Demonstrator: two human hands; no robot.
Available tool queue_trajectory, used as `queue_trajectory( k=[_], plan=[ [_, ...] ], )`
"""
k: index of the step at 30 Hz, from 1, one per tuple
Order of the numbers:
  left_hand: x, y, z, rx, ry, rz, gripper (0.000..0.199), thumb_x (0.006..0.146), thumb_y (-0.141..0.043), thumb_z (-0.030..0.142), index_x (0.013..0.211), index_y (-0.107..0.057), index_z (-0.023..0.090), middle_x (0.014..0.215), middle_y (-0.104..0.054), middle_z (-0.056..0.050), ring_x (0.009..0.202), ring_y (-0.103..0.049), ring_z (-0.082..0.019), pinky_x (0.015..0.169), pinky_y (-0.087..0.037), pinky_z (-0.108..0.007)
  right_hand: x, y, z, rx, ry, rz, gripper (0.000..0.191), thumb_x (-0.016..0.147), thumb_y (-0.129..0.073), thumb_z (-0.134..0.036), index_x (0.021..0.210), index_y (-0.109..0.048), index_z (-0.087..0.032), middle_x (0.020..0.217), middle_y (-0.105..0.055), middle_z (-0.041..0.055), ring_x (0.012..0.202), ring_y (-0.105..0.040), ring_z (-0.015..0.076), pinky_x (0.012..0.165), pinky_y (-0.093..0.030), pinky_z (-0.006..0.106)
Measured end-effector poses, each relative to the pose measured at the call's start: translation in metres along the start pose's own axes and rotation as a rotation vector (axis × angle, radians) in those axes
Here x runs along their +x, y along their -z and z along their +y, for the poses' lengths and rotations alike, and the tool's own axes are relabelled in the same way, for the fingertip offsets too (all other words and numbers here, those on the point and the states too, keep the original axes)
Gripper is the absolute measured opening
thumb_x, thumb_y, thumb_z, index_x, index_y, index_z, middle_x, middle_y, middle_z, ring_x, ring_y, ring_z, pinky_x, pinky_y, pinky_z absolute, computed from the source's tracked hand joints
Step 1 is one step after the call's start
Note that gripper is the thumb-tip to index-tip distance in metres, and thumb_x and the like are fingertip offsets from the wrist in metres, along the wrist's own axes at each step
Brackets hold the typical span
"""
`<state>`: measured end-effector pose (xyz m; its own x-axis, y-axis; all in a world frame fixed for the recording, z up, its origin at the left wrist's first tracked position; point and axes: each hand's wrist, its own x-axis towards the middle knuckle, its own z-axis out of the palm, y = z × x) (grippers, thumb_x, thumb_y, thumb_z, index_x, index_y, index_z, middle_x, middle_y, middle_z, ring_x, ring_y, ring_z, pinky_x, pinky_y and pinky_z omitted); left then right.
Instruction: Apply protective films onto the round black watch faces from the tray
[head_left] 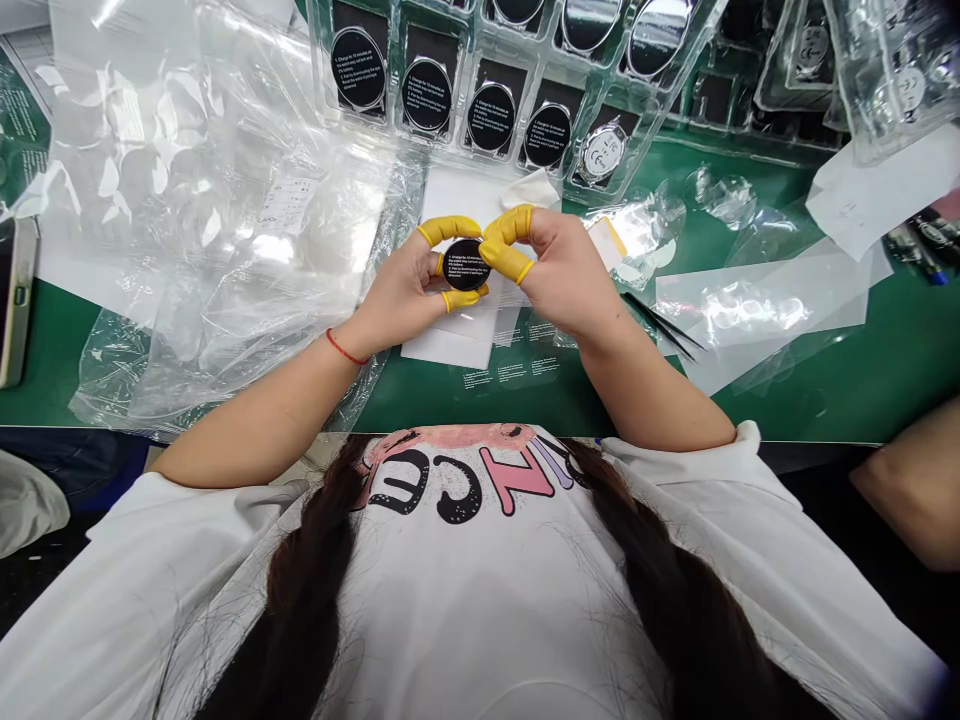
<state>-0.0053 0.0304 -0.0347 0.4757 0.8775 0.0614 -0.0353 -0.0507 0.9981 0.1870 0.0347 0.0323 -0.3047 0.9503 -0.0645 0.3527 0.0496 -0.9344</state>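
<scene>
Between my hands is a round watch face, black with small white printed lines, facing up toward me. My left hand grips it by the rim, thumb below and fingers above, in yellow finger cots. The thumb and forefinger of my right hand, also in yellow cots, are pinched together at its upper right edge; whether a film edge lies between them I cannot make out. Under the hands lies a white paper sheet. A clear plastic tray of similar watch faces stands just beyond.
Crumpled clear plastic bags cover the left side. Black tweezers and a translucent sheet lie to the right on the green mat. Stacked trays and pens are at the right. A phone sits far left.
</scene>
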Motion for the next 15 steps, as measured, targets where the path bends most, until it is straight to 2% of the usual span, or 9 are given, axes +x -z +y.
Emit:
queue_trajectory(
  k=[5,15],
  plan=[
    [0.0002,0.0,-0.0002,0.043,-0.022,0.013,0.08,0.062,-0.086,0.058,0.126,-0.047,0.029,0.127,-0.064,-0.004,0.091,-0.076,-0.021,0.082,-0.064,-0.042,-0.0012,-0.0004,0.0,0.022,0.0,0.003,0.049,0.078,-0.065,-0.072,0.082,-0.063,-0.023,0.094,-0.072,0.004,0.095,-0.066,0.0208,0.097,-0.054,0.044],
    [-0.0014,-0.0005,0.0031,-0.056,0.066,0.012,0.079,0.06,-0.09,0.048,0.125,-0.049,0.03,0.132,-0.062,-0.003,0.097,-0.074,-0.022,0.085,-0.062,-0.041,-0.0016,-0.0009,0.0003,-0.037,0.018,0.012,0.043,0.083,-0.064,-0.066,0.083,-0.062,-0.024,0.095,-0.072,0.0034,0.095,-0.066,0.0205,0.097,-0.054,0.043]
  ],
)
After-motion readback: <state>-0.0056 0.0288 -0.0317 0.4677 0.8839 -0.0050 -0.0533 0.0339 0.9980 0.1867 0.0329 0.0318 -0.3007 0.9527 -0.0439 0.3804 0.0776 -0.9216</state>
